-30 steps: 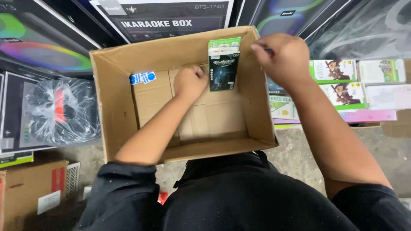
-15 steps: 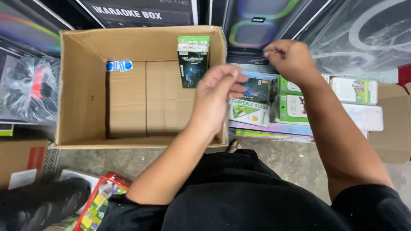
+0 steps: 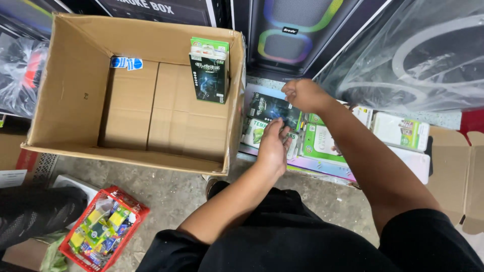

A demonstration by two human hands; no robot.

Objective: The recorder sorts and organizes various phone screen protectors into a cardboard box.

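Reaching over a pile of small packets beside the box, both hands meet on one dark packet (image 3: 275,108). Left hand (image 3: 274,146) has fingers bent, tips touching the packet's lower edge. Right hand (image 3: 302,94) is curled over its upper right corner, pinching it. Packet lies on top of green and white packets (image 3: 322,141), just right of the open cardboard box (image 3: 65,100). One green-topped packet (image 3: 209,70) stands upright inside the box against its far wall. Red basket (image 3: 103,226) sits on the floor, lower left.
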